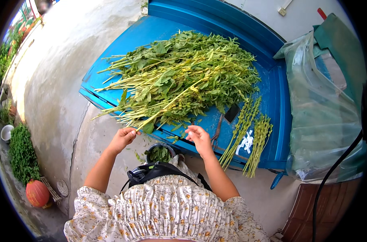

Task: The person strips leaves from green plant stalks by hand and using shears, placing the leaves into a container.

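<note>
My left hand (125, 139) pinches the cut end of a long green plant stalk (168, 106), which slants up to the right over a big heap of leafy cut stalks (183, 72). Beyond the near edge of the blue metal truck bed (111, 39), my right hand (200, 140) is raised with its fingers apart and nothing in them. To its right lie scissors (216, 133) with rusty blades, a dark flat rectangular object (232, 113) and two bundles of stripped stalks with pods (241, 130), (258, 145). White strips (246, 142) lie between the bundles.
A bucket with plucked leaves (159, 153) stands on the concrete floor below the bed's near edge. The bed's blue side walls (216, 18) rise at the back and right. Clear and green plastic sheeting (322, 121) hangs at the right, beside a black cable (328, 175).
</note>
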Action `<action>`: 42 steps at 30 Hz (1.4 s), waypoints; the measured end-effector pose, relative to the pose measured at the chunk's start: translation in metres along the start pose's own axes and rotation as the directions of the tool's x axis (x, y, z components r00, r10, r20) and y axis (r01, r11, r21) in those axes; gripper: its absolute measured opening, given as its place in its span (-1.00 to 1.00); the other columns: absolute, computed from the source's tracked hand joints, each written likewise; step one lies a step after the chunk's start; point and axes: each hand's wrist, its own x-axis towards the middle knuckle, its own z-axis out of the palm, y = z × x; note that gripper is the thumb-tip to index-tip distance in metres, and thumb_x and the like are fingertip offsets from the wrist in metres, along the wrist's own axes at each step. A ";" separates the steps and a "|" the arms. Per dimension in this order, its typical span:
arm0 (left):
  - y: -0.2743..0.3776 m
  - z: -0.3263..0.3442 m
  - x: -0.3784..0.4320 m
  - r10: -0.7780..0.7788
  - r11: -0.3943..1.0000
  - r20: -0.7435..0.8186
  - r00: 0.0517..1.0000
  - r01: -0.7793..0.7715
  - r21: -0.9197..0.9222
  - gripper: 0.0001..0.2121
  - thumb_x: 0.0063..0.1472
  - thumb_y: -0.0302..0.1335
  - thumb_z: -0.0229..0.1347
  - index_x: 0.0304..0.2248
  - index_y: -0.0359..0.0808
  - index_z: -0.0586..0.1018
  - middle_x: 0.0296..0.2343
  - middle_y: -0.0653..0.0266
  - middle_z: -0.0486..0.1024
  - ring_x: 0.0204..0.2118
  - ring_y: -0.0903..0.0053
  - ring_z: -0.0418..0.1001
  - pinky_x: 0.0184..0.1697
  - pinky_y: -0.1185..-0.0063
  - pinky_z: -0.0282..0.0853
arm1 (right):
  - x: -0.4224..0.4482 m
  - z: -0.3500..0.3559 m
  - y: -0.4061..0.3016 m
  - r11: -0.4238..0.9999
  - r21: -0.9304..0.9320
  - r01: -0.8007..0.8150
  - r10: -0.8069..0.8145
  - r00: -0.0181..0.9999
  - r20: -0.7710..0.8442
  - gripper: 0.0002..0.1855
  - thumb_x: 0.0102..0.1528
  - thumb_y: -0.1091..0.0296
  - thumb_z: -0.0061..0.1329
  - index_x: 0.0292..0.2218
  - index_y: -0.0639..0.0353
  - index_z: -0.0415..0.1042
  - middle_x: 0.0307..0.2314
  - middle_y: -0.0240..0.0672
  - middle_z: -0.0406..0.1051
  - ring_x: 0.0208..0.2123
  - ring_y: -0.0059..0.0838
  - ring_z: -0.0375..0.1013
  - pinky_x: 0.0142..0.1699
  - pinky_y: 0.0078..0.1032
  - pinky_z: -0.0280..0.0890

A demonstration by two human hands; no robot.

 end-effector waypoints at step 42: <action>-0.016 0.007 -0.040 -0.070 0.995 0.186 0.980 0.083 -0.061 -0.80 0.16 -0.40 -0.02 -0.27 -0.30 0.52 -0.64 0.53 0.32 -0.60 0.81 0.16 -0.56 0.78 0.10 | -0.004 0.058 -0.067 0.933 -0.158 0.323 -0.339 0.936 -0.092 -0.80 0.00 0.45 -0.05 -0.34 0.30 0.22 -0.42 -0.29 0.35 -0.51 -0.61 0.38 -0.42 -0.66 0.29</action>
